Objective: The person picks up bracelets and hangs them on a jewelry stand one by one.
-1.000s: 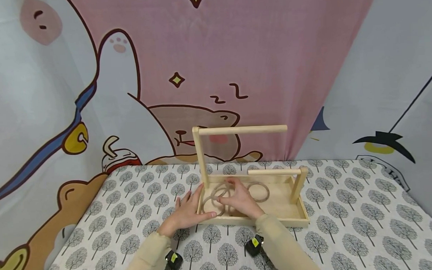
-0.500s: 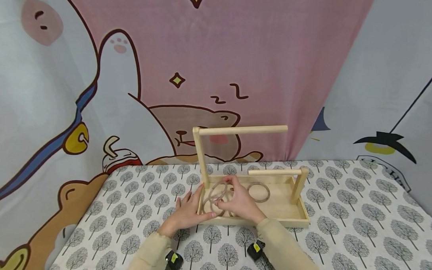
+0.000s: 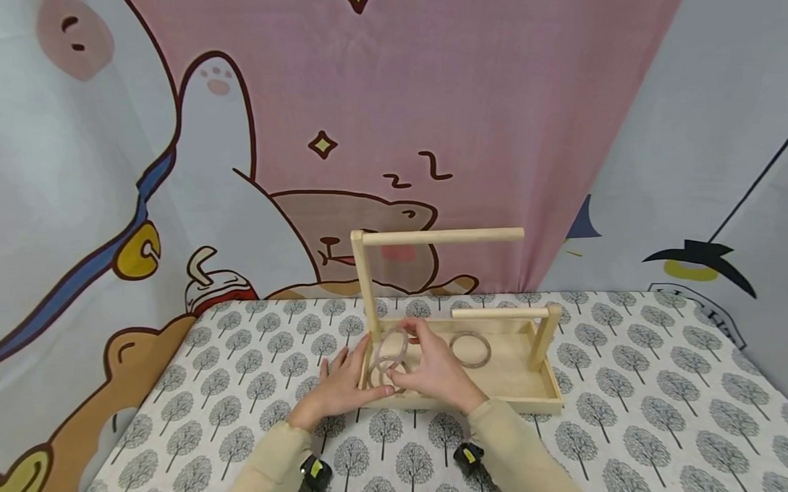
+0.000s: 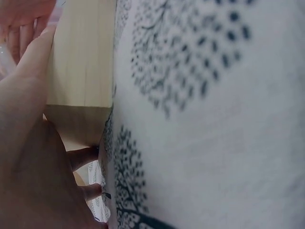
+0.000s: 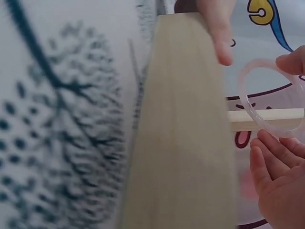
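Note:
A translucent pinkish bangle (image 3: 405,341) is pinched between the thumb and fingers of my right hand (image 3: 440,371). It stands tilted up over the left part of a pale wooden tray (image 3: 510,365). The right wrist view shows that bangle (image 5: 243,86) edge to edge between thumb and fingertips. My left hand (image 3: 339,387) grips the tray's front left corner, thumb over the front wall and fingers along the left side. Beneath the held bangle, at least one more lies in the tray, partly covered. Another bangle (image 3: 489,350) lies flat near the tray's middle.
From the tray's left end rises a tall post with a long horizontal bar (image 3: 442,237) reaching right. A shorter post at the right end carries a lower bar (image 3: 501,314) pointing left. Tree-patterned cloth (image 3: 634,411) covers the table; a printed curtain (image 3: 468,127) hangs behind.
My right hand has shifted slightly left, and the bangle in it has moved left and risen to a more upright tilt. The left hand stays where it was.

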Demonstrator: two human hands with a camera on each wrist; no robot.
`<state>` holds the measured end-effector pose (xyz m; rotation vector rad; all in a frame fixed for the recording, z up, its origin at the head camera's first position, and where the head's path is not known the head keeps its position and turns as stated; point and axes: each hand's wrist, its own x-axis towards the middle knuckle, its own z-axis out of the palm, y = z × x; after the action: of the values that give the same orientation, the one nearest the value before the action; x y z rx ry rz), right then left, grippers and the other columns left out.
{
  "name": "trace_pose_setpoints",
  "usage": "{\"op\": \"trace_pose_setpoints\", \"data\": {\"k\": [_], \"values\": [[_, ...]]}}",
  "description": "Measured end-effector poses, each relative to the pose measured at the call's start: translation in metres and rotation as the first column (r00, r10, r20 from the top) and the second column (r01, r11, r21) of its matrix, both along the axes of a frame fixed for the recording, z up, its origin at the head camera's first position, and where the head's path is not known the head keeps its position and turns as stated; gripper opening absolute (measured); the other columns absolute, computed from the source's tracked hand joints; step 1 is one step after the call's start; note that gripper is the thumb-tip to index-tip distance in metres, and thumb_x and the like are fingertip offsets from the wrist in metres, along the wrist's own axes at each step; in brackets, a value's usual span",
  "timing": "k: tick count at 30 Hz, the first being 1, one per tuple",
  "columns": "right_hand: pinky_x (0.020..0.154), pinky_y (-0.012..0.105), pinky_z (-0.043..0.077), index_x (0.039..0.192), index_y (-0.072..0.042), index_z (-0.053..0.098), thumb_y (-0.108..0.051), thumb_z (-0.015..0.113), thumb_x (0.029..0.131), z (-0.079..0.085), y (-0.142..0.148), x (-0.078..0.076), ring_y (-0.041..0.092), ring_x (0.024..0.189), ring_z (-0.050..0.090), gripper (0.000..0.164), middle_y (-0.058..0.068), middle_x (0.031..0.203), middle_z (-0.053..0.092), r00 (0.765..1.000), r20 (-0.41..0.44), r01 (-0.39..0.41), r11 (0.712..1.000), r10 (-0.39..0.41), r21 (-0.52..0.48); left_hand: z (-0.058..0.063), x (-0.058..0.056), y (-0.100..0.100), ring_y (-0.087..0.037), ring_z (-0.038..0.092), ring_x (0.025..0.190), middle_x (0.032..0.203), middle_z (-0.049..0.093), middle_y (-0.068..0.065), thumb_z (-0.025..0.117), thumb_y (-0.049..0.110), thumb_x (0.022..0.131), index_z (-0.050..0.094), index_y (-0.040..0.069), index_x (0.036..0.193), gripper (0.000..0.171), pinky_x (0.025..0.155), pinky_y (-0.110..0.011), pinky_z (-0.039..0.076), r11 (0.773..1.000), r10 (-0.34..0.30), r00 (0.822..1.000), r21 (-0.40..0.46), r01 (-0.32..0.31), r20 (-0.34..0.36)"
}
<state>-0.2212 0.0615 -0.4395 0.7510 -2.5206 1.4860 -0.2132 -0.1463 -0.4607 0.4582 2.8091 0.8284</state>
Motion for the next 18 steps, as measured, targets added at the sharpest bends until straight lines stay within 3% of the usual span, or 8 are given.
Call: {"op": "trace_pose_setpoints", "data": {"k": [11, 18], "values": [[0.101, 0.047, 0.042, 0.134, -0.006, 0.045, -0.011, 0.086, 0.066, 0.022, 0.003, 0.004, 0.031, 0.119, 0.053, 0.079, 0.012, 0.128, 0.056, 0.996, -0.043, -0.081, 0.997, 0.081, 0.001, 0.002, -0.001, 0.002, -0.048, 0.014, 0.140, 0.153, 0.030, -0.018, 0.061, 0.064, 0.083, 0.008, 0.013, 0.157, 0.104, 0.105, -0.072, 0.001, 1.000, -0.004, 1.000, -0.004, 0.004, 0.013], [0.099, 0.047, 0.043, 0.135, -0.011, 0.045, -0.015, 0.087, 0.065, 0.044, 0.008, 0.013, 0.026, 0.117, 0.055, 0.082, 0.010, 0.129, 0.057, 0.993, -0.075, -0.085, 0.995, 0.088, 0.046, 0.001, -0.001, 0.001, -0.049, 0.015, 0.139, 0.154, 0.029, -0.018, 0.063, 0.059, 0.085, 0.009, 0.012, 0.156, 0.101, 0.104, -0.073, 0.001, 1.000, 0.005, 1.000, 0.008, -0.005, 0.007]]}}
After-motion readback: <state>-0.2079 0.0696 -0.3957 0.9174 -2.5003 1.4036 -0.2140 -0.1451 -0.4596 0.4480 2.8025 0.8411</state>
